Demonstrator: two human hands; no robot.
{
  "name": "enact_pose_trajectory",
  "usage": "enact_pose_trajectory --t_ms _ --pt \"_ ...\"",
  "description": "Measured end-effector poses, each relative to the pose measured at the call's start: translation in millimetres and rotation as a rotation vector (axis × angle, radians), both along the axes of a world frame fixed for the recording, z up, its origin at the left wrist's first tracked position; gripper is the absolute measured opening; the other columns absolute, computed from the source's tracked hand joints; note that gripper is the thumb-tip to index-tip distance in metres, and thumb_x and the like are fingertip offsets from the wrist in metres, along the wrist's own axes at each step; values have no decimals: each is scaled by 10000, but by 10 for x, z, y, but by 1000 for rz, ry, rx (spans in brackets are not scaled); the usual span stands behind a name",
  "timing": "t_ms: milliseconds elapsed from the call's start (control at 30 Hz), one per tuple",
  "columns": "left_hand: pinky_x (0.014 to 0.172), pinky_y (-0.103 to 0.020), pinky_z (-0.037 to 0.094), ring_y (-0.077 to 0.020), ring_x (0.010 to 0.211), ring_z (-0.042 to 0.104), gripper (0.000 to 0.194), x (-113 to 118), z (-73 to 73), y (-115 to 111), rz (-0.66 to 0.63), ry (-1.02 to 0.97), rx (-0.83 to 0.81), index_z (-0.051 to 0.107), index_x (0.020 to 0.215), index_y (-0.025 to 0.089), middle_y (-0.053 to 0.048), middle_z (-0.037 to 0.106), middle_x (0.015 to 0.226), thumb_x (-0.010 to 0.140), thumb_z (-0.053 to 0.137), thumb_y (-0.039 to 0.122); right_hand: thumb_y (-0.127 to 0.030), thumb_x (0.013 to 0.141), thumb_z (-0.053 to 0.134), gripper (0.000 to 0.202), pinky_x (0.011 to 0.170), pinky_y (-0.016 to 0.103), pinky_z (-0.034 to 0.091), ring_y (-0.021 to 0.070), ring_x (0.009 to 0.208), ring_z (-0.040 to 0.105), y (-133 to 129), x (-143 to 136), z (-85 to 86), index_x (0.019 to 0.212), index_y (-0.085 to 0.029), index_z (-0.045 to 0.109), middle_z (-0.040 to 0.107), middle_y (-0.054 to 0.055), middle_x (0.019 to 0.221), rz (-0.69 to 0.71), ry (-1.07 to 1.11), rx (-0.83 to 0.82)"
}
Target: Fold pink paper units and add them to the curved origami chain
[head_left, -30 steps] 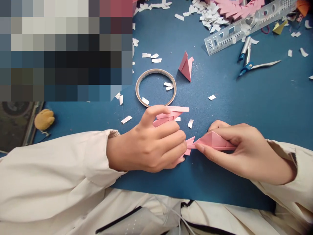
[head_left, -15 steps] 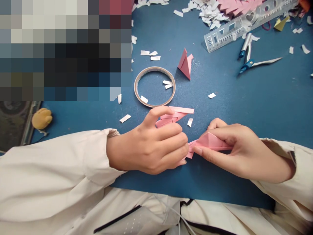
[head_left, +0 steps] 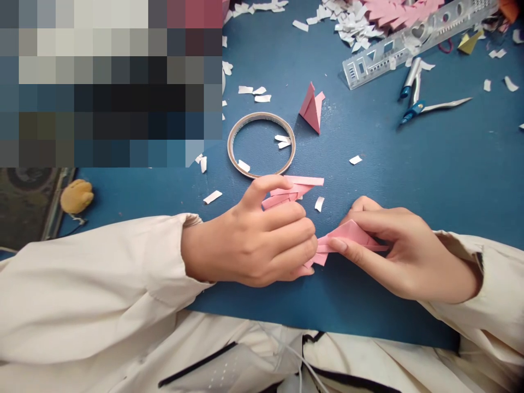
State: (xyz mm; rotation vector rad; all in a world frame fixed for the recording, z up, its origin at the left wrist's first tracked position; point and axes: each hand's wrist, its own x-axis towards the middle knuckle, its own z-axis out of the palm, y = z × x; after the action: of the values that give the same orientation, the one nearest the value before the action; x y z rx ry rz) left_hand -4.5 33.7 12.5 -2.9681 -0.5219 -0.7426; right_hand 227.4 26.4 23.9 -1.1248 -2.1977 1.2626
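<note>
My left hand (head_left: 262, 245) is closed, with its fingers curled around the left end of a folded pink paper strip. My right hand (head_left: 397, 256) pinches the wider, pointed part of this folded paper (head_left: 356, 234) between thumb and fingers. A second folded pink paper piece (head_left: 305, 183) shows under my left index finger, near the tape ring; how it joins the rest is hidden by the hand. Farther back, a small pink folded paper triangle (head_left: 313, 113) stands on the blue table (head_left: 393, 180).
A thin tape ring (head_left: 230, 144) lies just beyond my left hand. Behind are a clear stencil ruler (head_left: 376, 63), a blue and silver compass (head_left: 417, 105), pink folded pieces (head_left: 401, 13) and heaped white paper scraps (head_left: 354, 30). A yellow trinket (head_left: 77, 196) sits left.
My right thumb has shifted slightly right along the pink paper, uncovering a bit more of it. My left hand keeps nearly the same pose. The view has shifted slightly.
</note>
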Motion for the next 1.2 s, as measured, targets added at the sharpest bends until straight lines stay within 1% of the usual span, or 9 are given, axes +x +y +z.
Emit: enact_pose_trajectory --t_ms 267,400,567,633,800,933,1067,1133,1200 --pt "884 -456 387 -153 688 565 247 11 1 6 27 5 2 603 779 172 27 639 711 937 534 348 -334 909 580 401 531 257 386 134 624 456 -86 -34 21 574 -196 408 439 -3 533 -74 -90 -74" --pt "880 -440 395 -149 681 570 224 22 -9 15 17 -24 1 602 782 181 32 653 717 924 567 351 -315 923 566 346 530 234 371 117 618 435 -105 -38 17 617 -188 463 447 -9 561 -81 -100 -48" --pt "882 -433 407 -147 692 573 217 14 -11 10 61 -31 18 605 803 179 26 668 733 899 602 374 -305 932 545 390 513 229 332 95 558 356 -109 -46 34 597 -191 381 318 -37 551 -119 -82 10" --pt "884 -426 412 -141 695 573 220 3 -2 10 79 -42 37 602 797 188 31 662 729 889 610 388 -319 951 510 374 513 233 329 92 546 338 -103 -45 55 618 -192 396 322 -39 560 -122 -76 3" --pt "893 -406 411 -119 667 575 204 -10 10 33 73 -73 77 581 760 215 53 629 726 887 604 374 -320 1000 418 355 575 261 364 103 568 384 -66 -13 57 668 -196 441 437 -26 585 -35 -1 -52" --pt "874 -402 414 -126 677 576 212 -3 6 44 53 -130 79 595 761 212 44 619 715 875 607 390 -345 1021 363 329 639 300 374 127 674 473 -49 20 -8 749 -203 482 554 1 696 52 88 -63" --pt "841 -400 445 -126 660 563 271 -4 25 33 78 -219 83 610 765 205 36 612 690 912 550 425 -376 1023 331 319 677 330 370 149 713 481 -30 27 -39 792 -207 473 567 13 732 124 104 -38" --pt "805 -379 468 -123 627 552 317 -15 51 30 73 -216 69 610 752 211 36 601 653 940 506 444 -376 1024 309 320 678 334 364 149 674 448 -11 23 -29 788 -209 446 525 3 686 162 100 -13" --pt "769 -357 490 -128 606 543 303 -33 83 31 52 -189 26 629 776 189 22 601 632 942 521 419 -369 1026 294 306 687 335 361 144 641 412 8 21 -13 804 -210 432 481 -9 659 178 111 9"
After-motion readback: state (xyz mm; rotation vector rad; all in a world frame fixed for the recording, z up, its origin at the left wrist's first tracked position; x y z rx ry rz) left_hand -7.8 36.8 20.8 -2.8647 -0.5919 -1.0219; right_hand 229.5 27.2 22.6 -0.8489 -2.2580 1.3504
